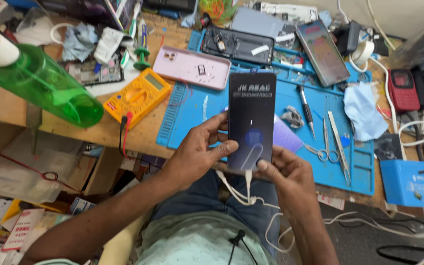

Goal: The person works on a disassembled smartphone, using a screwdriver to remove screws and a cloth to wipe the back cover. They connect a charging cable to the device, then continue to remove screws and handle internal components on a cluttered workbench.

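Note:
I hold a black smartphone [251, 115] upright over the front edge of a blue work mat [192, 110]. My left hand [199, 147] grips its left side, thumb on the lower screen edge. My right hand [290, 174] supports the bottom right corner, fingers by the port. A white charging cable [241, 191] is plugged into the phone's bottom and loops down over my lap. The screen is lit with a pale blue shape near the bottom.
On the bench: a yellow multimeter [137, 94], a pink phone back [191, 67], a black phone frame [237, 44], another phone [323, 52], scissors and tweezers [332, 142], a blue cloth [364, 110], a blue box [412, 182], a green spray bottle [45, 86] at left.

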